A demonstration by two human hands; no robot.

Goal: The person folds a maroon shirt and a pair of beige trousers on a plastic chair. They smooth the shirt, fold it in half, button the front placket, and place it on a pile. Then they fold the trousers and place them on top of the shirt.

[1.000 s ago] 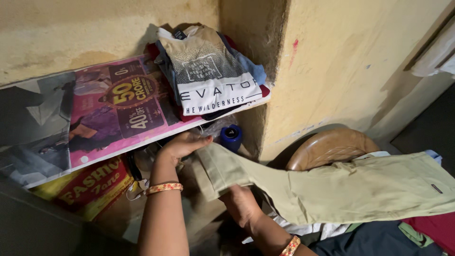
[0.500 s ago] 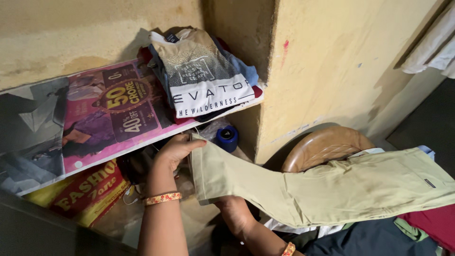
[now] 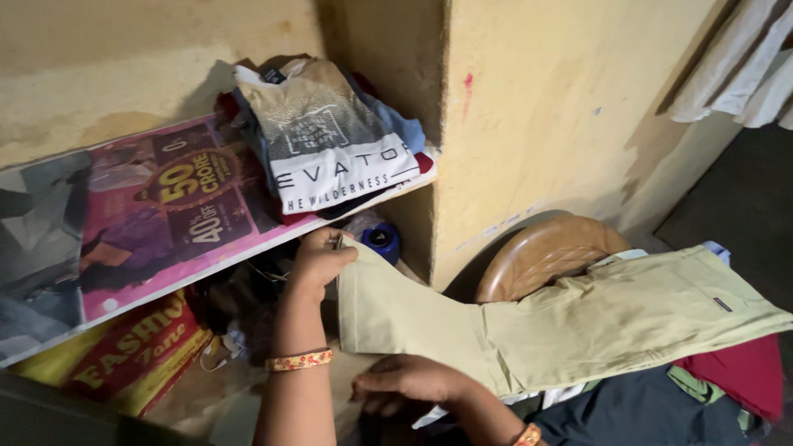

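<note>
My left hand [image 3: 320, 258] grips the upper corner of a pair of pale green trousers [image 3: 578, 322], just under the edge of the shelf [image 3: 206, 264]. My right hand [image 3: 409, 381] hovers below the lower edge of the trouser leg, fingers spread, holding nothing that I can see. The trousers stretch to the right over a brown padded stool [image 3: 549, 248]. Both wrists wear orange patterned bangles.
A stack of folded shirts [image 3: 326, 140] lies on the shelf, which is lined with a pink printed sheet [image 3: 157, 206]. A blue round container [image 3: 382, 241] sits under the shelf. Dark and red clothes [image 3: 702, 396] pile up at lower right. A yellow wall corner [image 3: 446, 124] stands close.
My left hand has closed on the trouser corner near the shelf edge. My right hand slid out from under the leg and now sits lower, open. The view shifted right.
</note>
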